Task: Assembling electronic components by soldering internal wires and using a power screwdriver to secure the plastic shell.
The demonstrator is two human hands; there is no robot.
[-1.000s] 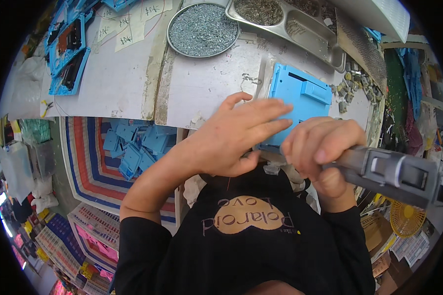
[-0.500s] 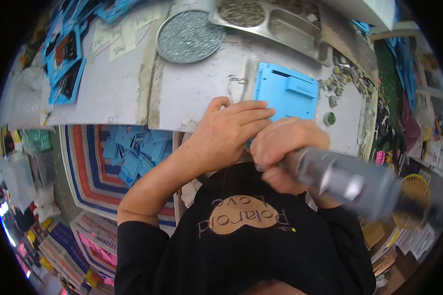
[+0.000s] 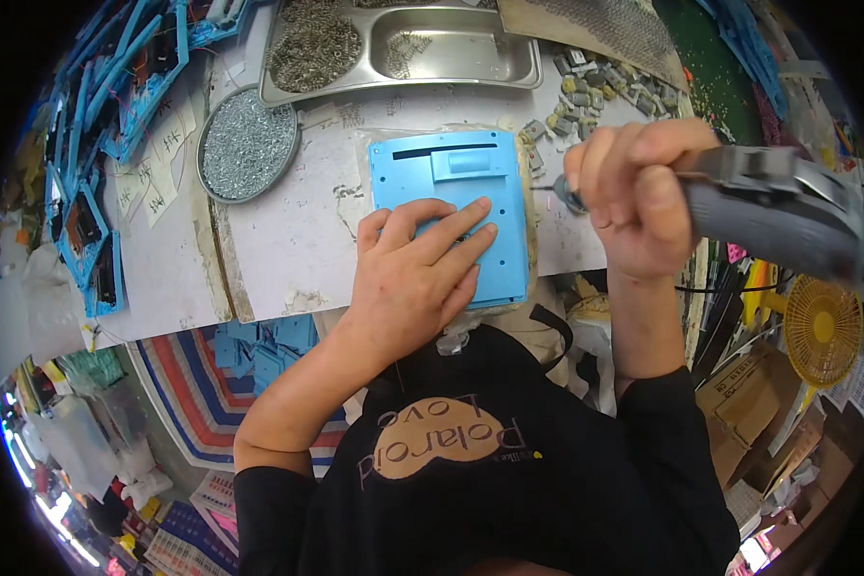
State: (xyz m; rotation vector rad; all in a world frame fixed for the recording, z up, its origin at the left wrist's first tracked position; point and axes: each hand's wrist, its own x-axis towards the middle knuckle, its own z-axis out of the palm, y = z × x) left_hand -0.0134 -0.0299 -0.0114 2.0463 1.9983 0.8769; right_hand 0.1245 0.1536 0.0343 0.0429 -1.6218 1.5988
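Observation:
A light blue plastic panel (image 3: 507, 216) with a slot and a raised block near its far edge lies on the white worktable. My left hand (image 3: 418, 274) rests flat across its near-left part, fingers spread, holding it from above. Off to the panel's right, my right hand (image 3: 643, 197) is wrapped round a grey power screwdriver (image 3: 778, 206). The tool lies almost level, its body reaching right and its thin bit pointing left toward the panel's right edge. The bit is apart from the panel.
A round dish of small silver screws (image 3: 248, 144) stands left of the panel. Behind it is a metal tray (image 3: 456, 82) with springs. Small grey-yellow parts (image 3: 586, 91) are scattered at the far right. Blue frames (image 3: 91, 230) pile up at the left; a striped bag (image 3: 187, 403) sits below.
My right hand has lifted the screwdriver away from the panel's near edge, out to the right and farther up. My left hand still lies on the panel. The view has shifted.

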